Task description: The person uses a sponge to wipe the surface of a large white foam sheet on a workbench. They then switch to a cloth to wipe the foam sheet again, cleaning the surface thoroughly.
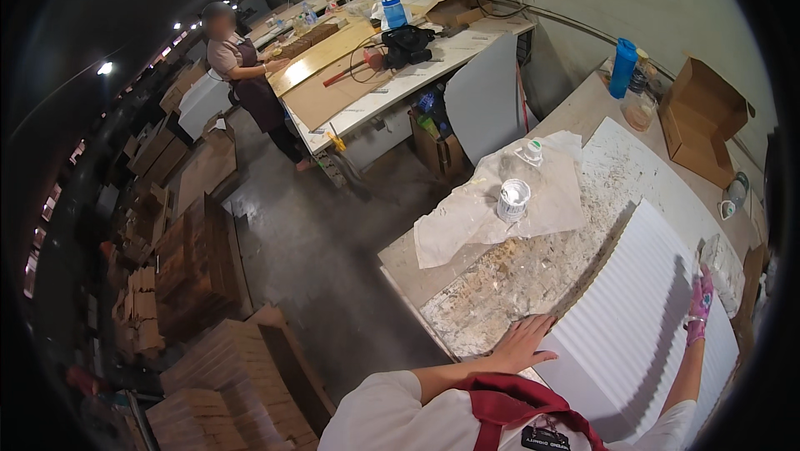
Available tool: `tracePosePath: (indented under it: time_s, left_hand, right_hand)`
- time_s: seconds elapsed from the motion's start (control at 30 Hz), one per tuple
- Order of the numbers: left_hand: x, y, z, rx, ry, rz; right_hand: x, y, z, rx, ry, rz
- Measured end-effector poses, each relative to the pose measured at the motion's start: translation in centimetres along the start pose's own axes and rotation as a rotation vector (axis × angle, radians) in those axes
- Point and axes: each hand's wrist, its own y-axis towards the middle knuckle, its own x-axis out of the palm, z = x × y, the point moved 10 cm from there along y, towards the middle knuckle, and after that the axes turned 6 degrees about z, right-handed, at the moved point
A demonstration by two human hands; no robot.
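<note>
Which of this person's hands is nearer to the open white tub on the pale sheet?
Left. The left hand is by the left edge of the ridged white stack, on the near side of the tub; the gloved right hand is farther off to its right.

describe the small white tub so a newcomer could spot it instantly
Start at the near workbench, where the ribbed white material lies. Left of that material and farther off, a creased pale sheet is spread on the bench. On it stands the white tub, opaque and uncapped, unlike the clear bottle with a green-and-white cap just behind it.
</note>
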Motion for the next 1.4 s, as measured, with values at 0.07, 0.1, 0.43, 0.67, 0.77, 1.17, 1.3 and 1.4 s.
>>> tracePosePath:
  time_s: [0.07, 0.1, 0.43, 0.67, 0.77, 1.17, 1.3, 1.4]
  left_hand:
    - [-0.3, -0.3, -0.2, -0.025, 0.004, 0.002]
    - [-0.4, -0.4, -0.3, -0.039, 0.007, -0.006]
    - [0.0, -0.1, -0.2, -0.027, 0.02, -0.033]
    - [0.6, -0.2, -0.7, -0.014, 0.019, -0.01]
    - [0.3, -0.4, -0.4, 0.013, 0.021, 0.048]
    - [-0.5, 0.1, 0.0, 0.0, -0.013, 0.023]
    - [-0.9, 0.0, 0.0, 0.005, -0.009, 0.043]
    - [-1.2, -0.1, 0.2, -0.005, -0.016, 0.044]
  right_hand:
    - [6.6, -0.9, -7.6, -0.086, 0.061, -0.12]
    - [10.1, -1.8, -12.4, -0.128, 0.055, -0.223]
    - [31.1, -3.1, -26.1, -0.151, 0.081, -0.38]
    - [38.1, -4.6, -24.1, -0.361, -0.504, -0.559]
    - [35.5, -4.6, -25.4, -0.427, -0.392, -0.6]
    - [9.1, -16.5, -22.8, 0.329, 0.175, -0.72]
    - [2.2, -24.7, -21.9, 0.506, 0.131, -0.729]
    - [-2.4, -30.3, -20.5, 0.749, 0.282, -0.634]
